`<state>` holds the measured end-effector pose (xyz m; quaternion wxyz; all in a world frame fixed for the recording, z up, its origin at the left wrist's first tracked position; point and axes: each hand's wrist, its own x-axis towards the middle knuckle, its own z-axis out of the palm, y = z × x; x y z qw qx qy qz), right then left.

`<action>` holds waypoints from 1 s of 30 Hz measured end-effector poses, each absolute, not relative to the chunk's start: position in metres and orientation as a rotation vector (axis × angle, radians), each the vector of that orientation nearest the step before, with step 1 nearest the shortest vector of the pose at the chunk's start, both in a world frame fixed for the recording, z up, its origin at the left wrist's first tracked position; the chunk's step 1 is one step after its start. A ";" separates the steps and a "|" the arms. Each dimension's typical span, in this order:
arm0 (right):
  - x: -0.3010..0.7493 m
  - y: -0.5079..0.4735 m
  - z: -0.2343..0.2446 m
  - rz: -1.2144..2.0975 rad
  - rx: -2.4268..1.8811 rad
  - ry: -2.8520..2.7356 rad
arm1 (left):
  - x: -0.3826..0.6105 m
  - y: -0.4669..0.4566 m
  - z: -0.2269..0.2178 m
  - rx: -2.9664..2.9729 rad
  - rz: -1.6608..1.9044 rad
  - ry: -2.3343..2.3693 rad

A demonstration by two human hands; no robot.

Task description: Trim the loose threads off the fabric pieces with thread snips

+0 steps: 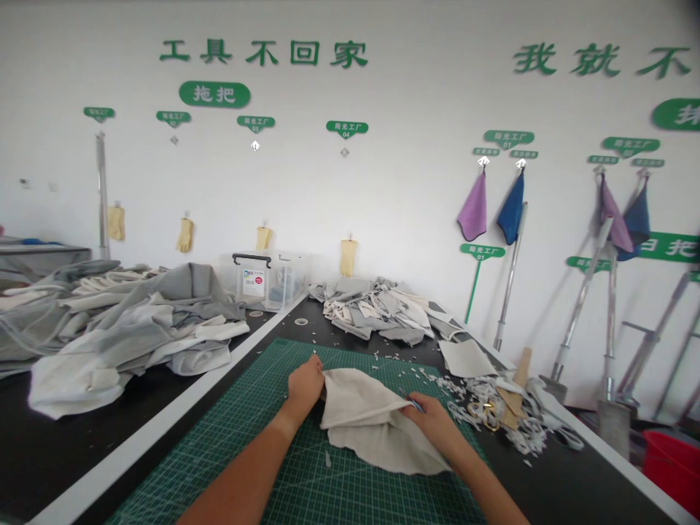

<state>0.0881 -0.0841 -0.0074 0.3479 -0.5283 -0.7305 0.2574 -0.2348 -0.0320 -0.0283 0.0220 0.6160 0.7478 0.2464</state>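
A pale beige piece of fabric (366,423) lies crumpled on the green cutting mat (246,437). My left hand (305,383) is closed, pinching the fabric's upper left edge. My right hand (429,419) is closed on the fabric's right side, with a thin blue tool (411,399) sticking out between its fingers; I cannot make out what kind of tool it is.
Heaps of grey and cream fabric (125,321) cover the left table. Another pile (377,306) lies beyond the mat, beside a clear plastic box (267,281). Scissors (484,412) and fabric scraps (525,423) sit at the right. Mops (607,292) lean on the wall; a red bucket (670,467) stands nearby.
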 end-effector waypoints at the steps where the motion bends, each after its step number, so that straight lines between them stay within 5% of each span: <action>1: 0.089 -0.082 -0.009 0.646 -1.371 -1.904 | -0.235 -0.032 -0.028 1.909 0.762 2.315; 30: 0.084 -0.085 -0.011 0.540 -1.454 -1.964 | -0.224 -0.039 -0.018 1.872 0.808 2.294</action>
